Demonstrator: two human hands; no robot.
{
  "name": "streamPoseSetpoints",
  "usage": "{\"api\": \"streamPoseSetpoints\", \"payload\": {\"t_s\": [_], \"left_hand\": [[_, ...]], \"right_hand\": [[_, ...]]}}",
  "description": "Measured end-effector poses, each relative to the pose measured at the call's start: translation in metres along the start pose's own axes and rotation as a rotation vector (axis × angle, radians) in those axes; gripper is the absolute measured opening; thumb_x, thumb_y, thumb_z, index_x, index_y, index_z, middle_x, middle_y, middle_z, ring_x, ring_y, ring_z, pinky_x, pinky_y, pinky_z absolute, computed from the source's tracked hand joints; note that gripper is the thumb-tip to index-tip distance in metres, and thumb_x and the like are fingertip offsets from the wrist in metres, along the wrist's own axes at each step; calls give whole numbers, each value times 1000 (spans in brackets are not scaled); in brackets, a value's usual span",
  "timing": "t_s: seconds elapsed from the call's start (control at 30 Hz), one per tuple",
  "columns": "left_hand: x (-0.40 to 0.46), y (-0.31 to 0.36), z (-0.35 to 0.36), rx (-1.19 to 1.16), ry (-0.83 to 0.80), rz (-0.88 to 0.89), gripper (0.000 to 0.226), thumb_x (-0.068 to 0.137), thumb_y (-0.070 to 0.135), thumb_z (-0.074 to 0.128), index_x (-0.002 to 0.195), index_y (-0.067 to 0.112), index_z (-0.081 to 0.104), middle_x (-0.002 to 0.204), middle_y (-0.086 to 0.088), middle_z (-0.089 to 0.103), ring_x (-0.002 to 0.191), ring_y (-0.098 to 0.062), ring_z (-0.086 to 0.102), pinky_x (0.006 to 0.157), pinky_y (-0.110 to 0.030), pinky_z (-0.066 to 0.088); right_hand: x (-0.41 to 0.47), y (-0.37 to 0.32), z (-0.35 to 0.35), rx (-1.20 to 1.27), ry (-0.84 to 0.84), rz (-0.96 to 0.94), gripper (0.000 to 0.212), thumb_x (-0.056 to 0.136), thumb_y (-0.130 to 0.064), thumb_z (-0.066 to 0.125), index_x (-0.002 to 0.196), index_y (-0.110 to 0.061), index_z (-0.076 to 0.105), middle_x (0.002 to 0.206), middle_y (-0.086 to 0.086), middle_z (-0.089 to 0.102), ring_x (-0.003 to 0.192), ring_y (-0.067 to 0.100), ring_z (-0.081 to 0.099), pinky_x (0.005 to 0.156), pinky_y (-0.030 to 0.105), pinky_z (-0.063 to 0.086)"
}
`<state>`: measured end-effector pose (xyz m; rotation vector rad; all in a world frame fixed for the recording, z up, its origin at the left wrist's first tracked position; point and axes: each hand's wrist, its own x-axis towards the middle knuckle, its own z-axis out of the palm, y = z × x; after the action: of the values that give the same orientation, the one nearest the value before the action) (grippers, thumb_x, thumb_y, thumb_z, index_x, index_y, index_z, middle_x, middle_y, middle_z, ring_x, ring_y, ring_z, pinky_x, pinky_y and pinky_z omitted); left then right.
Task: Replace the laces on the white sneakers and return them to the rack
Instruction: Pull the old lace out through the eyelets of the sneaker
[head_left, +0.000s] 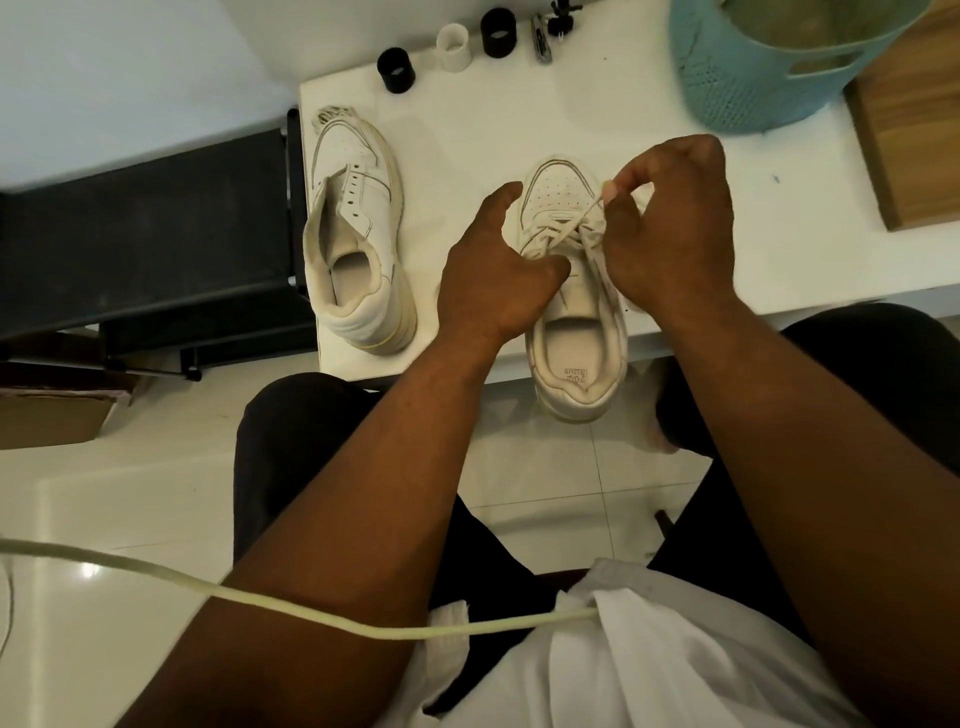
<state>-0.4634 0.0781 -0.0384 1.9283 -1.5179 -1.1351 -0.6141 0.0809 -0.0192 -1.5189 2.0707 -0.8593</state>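
Note:
Two white sneakers stand on the white table. The left sneaker has bare eyelets, and a bundle of lace lies at its toe. The right sneaker sits between my hands with its heel over the table's front edge. My left hand grips its left side near the eyelets. My right hand pinches a white lace and holds it above the vamp, where lace crosses the lower eyelets.
Two black cylinders and a white one stand at the table's back edge beside a small tool. A light blue basket and a wooden board sit at the right. A dark rack is left of the table.

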Motion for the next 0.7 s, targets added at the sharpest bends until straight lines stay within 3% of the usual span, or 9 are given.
{"api": "streamPoseSetpoints", "payload": {"t_s": [0.1,0.17,0.27,0.33,0.43,0.53,0.57,0.63,0.7], "left_hand": [[-1,1,1,-34,28,-28,93,52,53,60,143,41,47,110,-8,74,90,-28,70,89,-43,58],[-2,1,0,-45,40,-31,93,51,54,60,143,41,48,115,-8,73,92,-30,69,90,-46,57],[-2,2,0,-54,34,-29,97,48,59,60,143,40,48,119,-1,72,103,-34,69,90,-46,57],[-3,2,2,-58,24,-35,96,49,60,61,142,40,48,115,-5,73,103,-35,69,90,-47,58],[-3,3,1,-68,5,-55,96,47,57,60,142,42,48,112,-7,74,99,-31,71,90,-46,58],[-4,4,0,-69,-6,-60,94,48,54,62,141,43,49,112,1,74,92,-24,70,89,-43,58],[-4,5,-1,-69,-11,-60,93,50,53,63,141,42,49,112,4,73,90,-22,70,89,-42,58],[-4,5,-1,-80,-11,-63,92,51,53,64,141,41,49,110,3,74,88,-22,69,88,-42,59],[-5,4,0,-83,-2,-61,94,49,58,63,140,41,50,111,-2,74,95,-27,71,88,-44,59]], "right_hand": [[-4,2,7,-55,-228,-94,27,82,-23,75,108,-26,69,131,2,48,116,12,53,86,6,34],[-7,0,11,-112,-347,-117,24,79,-24,77,103,-27,73,129,2,51,115,16,57,91,18,40],[-7,0,10,-138,-282,-116,9,85,-22,74,94,-22,75,127,3,55,113,19,58,92,25,44],[-7,0,9,-147,-230,-115,4,88,-20,71,91,-20,72,125,4,55,110,19,57,88,22,42],[-3,2,6,-41,-105,-42,5,90,-20,68,87,-25,67,118,0,57,100,6,52,79,1,31],[5,6,2,58,31,33,4,90,-25,67,89,-30,67,114,-4,58,103,4,55,83,2,32],[6,7,2,46,28,31,6,90,-28,68,96,-29,69,118,-4,58,107,4,56,84,1,31],[3,8,4,22,-84,-19,34,86,-27,72,120,-28,68,131,-1,55,115,0,49,84,-6,25],[-2,6,8,15,-211,-67,46,82,-22,76,127,-29,67,142,0,48,124,5,48,91,-3,26]]}}
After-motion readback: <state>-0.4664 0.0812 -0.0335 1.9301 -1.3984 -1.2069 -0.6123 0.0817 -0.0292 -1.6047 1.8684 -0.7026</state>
